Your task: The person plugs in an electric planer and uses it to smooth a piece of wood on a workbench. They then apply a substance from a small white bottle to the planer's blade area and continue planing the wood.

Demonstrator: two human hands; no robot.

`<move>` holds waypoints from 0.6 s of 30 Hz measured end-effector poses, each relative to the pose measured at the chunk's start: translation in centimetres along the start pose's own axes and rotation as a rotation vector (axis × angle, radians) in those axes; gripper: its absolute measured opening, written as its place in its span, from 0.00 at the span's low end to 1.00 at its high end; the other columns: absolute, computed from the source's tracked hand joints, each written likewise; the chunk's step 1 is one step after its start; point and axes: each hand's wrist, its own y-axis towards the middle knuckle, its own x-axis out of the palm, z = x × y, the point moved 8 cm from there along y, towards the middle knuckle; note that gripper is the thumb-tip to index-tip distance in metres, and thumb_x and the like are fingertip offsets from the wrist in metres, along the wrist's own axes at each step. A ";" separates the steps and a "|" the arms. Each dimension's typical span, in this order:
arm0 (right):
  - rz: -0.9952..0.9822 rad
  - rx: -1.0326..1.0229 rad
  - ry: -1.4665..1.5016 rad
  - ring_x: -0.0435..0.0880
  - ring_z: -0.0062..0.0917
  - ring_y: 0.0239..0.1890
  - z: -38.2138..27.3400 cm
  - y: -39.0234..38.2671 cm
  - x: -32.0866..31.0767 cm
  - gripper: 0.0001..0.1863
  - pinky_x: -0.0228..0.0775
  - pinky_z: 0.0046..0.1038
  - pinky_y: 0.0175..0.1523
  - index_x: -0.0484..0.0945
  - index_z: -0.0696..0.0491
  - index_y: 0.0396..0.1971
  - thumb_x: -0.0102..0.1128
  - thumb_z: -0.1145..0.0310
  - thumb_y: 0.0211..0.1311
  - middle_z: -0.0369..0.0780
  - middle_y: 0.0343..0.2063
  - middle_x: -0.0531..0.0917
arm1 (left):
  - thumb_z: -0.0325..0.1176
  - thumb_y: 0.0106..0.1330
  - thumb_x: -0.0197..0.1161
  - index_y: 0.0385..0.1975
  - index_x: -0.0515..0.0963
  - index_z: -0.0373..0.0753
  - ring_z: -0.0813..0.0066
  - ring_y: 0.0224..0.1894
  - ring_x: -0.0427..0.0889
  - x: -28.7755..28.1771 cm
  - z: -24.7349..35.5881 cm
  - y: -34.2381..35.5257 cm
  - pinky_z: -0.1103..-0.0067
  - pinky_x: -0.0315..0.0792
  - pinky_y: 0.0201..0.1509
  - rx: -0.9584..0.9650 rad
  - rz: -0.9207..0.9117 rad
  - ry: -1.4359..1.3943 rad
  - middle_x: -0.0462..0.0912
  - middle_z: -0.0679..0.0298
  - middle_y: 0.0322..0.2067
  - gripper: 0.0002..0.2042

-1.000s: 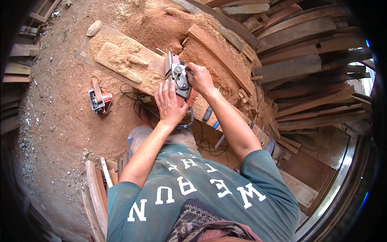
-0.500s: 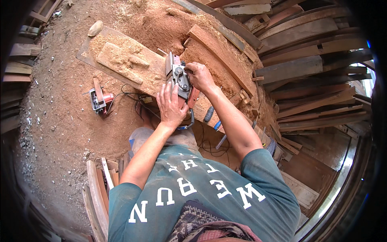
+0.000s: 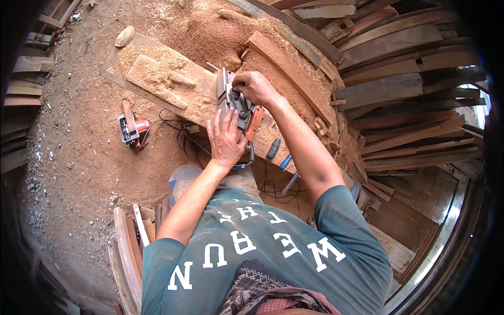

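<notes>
An electric hand planer (image 3: 234,100) with a grey metal body and an orange side rests on a long wooden plank (image 3: 173,89) covered in sawdust. My right hand (image 3: 255,86) is closed around the planer's top handle. Just behind it, my left hand (image 3: 226,139) lies flat with fingers spread against the planer's rear end and the plank. A black cord (image 3: 251,156) runs from the planer down toward my knee.
A second red and grey power tool (image 3: 130,127) lies on the sawdust floor to the left. Screwdrivers (image 3: 278,155) lie beside the plank. Curved wooden boards (image 3: 399,89) are stacked at the right, more planks (image 3: 128,247) at lower left, a stone (image 3: 125,36) at the plank's far end.
The planer and both hands have shifted slightly toward me along the plank. Grip and posture stay the same.
</notes>
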 end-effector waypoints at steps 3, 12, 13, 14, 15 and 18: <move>-0.056 -0.095 -0.082 0.88 0.43 0.41 -0.4 0.8 0.5 0.09 0.79 0.39 0.48 0.87 0.56 0.40 0.67 0.74 0.60 0.48 0.36 0.88 | 0.36 0.53 0.71 0.72 0.66 0.38 0.45 0.76 0.57 0.1 -0.1 -0.1 0.44 0.49 0.77 0.003 0.003 -0.006 0.65 0.56 0.72 0.41; -0.055 -0.028 -0.065 0.89 0.42 0.41 -1.2 1.2 0.5 0.10 0.80 0.39 0.49 0.88 0.56 0.41 0.67 0.74 0.60 0.48 0.37 0.89 | 0.36 0.53 0.71 0.72 0.66 0.38 0.45 0.75 0.58 0.4 -0.1 -0.1 0.42 0.50 0.75 0.008 0.012 0.022 0.65 0.55 0.71 0.41; -0.034 -0.032 -0.045 0.89 0.42 0.41 -1.1 1.2 0.4 0.10 0.80 0.38 0.50 0.88 0.56 0.41 0.67 0.74 0.59 0.48 0.37 0.89 | 0.36 0.53 0.71 0.72 0.66 0.38 0.45 0.75 0.58 0.4 -0.1 -0.1 0.42 0.50 0.75 0.010 0.012 0.021 0.65 0.55 0.71 0.41; -0.057 0.032 -0.004 0.89 0.42 0.42 -0.4 1.3 0.5 0.11 0.80 0.38 0.50 0.88 0.55 0.41 0.66 0.73 0.59 0.49 0.38 0.89 | 0.36 0.54 0.71 0.72 0.65 0.39 0.45 0.75 0.57 0.4 -0.1 -0.1 0.42 0.50 0.75 0.011 0.012 0.021 0.65 0.55 0.71 0.41; -0.079 0.096 0.037 0.89 0.43 0.42 0.3 1.4 0.6 0.11 0.81 0.38 0.51 0.89 0.54 0.42 0.65 0.72 0.59 0.49 0.38 0.89 | 0.36 0.54 0.71 0.72 0.65 0.39 0.45 0.76 0.57 0.4 -0.1 -0.2 0.42 0.50 0.75 0.007 0.006 0.024 0.65 0.55 0.71 0.41; -0.110 0.195 0.068 0.89 0.44 0.43 1.2 1.5 0.9 0.13 0.81 0.39 0.52 0.89 0.54 0.42 0.63 0.73 0.58 0.50 0.38 0.89 | 0.37 0.54 0.71 0.73 0.65 0.40 0.45 0.76 0.56 0.3 0.0 -0.1 0.40 0.49 0.75 -0.004 -0.013 0.037 0.64 0.56 0.71 0.42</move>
